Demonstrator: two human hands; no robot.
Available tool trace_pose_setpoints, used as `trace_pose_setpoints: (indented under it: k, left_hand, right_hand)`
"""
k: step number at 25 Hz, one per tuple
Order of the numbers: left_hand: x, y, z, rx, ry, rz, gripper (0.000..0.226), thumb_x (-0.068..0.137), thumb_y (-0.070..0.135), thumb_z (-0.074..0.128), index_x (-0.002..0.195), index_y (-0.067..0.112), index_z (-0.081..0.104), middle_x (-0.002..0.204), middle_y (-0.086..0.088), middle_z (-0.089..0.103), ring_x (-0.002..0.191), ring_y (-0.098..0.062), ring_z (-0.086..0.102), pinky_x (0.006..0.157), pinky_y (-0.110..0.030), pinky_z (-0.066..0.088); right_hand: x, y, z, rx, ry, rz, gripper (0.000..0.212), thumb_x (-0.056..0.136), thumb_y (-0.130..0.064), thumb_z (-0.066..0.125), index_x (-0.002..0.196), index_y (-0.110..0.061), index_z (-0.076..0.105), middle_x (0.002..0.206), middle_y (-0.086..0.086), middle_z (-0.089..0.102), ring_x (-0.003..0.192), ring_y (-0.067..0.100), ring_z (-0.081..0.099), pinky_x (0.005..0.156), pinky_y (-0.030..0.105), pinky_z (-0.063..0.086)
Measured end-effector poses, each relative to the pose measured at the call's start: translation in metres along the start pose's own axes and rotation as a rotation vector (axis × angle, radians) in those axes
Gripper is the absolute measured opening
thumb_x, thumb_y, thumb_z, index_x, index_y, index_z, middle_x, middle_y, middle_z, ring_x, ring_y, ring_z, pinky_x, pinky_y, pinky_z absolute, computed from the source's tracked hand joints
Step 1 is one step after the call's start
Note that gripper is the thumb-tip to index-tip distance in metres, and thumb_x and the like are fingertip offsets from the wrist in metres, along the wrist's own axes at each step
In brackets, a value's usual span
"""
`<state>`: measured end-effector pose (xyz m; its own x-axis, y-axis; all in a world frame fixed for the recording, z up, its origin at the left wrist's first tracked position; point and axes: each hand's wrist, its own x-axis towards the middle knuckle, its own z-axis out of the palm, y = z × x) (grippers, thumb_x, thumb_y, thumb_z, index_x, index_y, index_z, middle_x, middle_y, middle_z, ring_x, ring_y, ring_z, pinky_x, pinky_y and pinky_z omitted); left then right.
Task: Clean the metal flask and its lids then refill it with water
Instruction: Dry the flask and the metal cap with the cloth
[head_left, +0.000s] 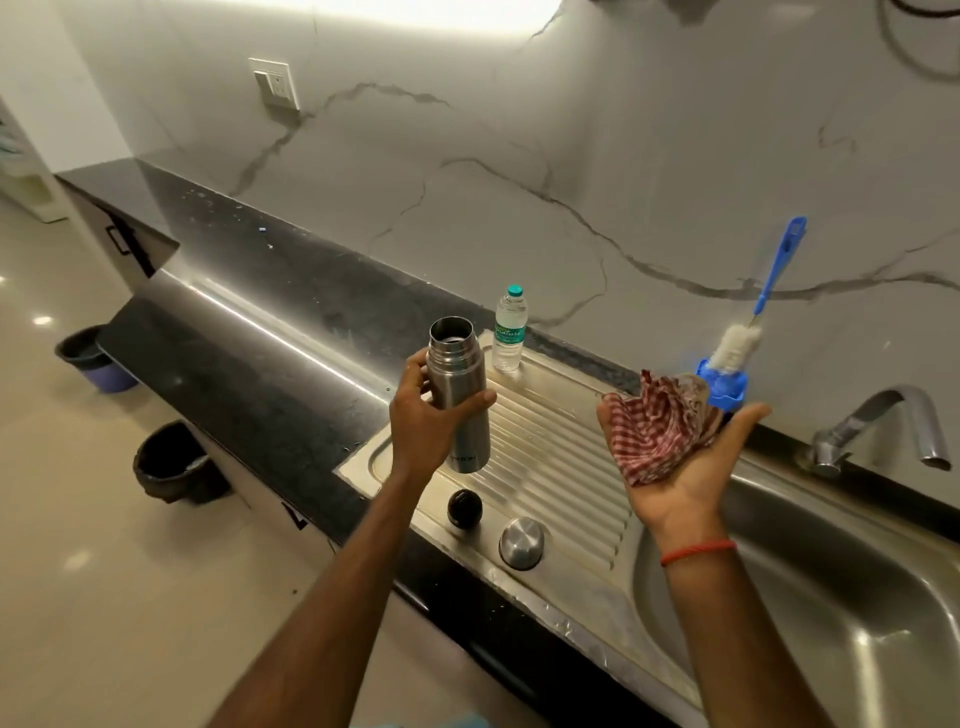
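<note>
My left hand (423, 421) grips the open metal flask (460, 395) upright above the ribbed drainboard (561, 467). My right hand (685, 462) is held palm up with a red checked cloth (657, 431) lying on it, fingers straight. Below the flask, a black inner lid (464, 508) and a steel cap (521, 542) sit on the drainboard near its front edge. A small plastic water bottle (509, 330) with a green cap stands at the drainboard's back corner.
A blue-handled bottle brush (756, 317) stands in a blue holder (724, 387) by the wall. The tap (883, 431) curves over the sink basin (831, 597) at right. Black countertop (249, 332) stretches left. Two bins (174, 462) stand on the floor.
</note>
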<state>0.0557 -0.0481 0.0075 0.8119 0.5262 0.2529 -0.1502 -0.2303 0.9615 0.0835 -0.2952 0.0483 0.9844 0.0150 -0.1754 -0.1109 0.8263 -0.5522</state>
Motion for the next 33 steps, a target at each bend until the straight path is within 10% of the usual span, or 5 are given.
trace_pose_setpoints:
  k: [4,15,33]
  left_hand:
    - [0.002,-0.023,-0.013,0.026,0.048,-0.057,0.081,0.066,0.032,0.093,0.134,0.022,0.051,0.126,0.003,0.065,0.112,-0.018,0.064,0.093,-0.036,0.058]
    - [0.01,-0.063,-0.044,0.079,0.028,-0.193,0.083,0.062,0.021,0.095,0.13,0.031,0.049,0.112,0.023,0.057,0.106,-0.006,0.058,0.08,-0.013,0.046]
    - [0.025,-0.102,-0.066,0.159,-0.163,-0.136,0.078,0.067,0.023,0.093,0.13,0.028,0.048,0.11,0.03,0.052,0.101,0.012,0.053,0.081,-0.003,0.042]
  right_hand:
    - [0.003,0.016,-0.008,-0.066,0.057,0.155,0.078,0.087,-0.081,0.034,0.134,-0.024,0.059,0.113,0.018,0.071,0.099,0.042,0.07,0.081,0.056,0.059]
    - [0.011,0.045,-0.007,-0.192,0.083,0.192,0.037,0.093,-0.045,0.061,0.121,-0.02,0.066,0.124,0.018,0.068,0.112,0.043,0.065,0.089,0.056,0.056]
    - [0.012,0.09,-0.01,-0.26,0.175,0.198,0.059,0.091,-0.049,0.065,0.14,-0.018,0.053,0.133,0.018,0.063,0.118,0.043,0.062,0.088,0.058,0.056]
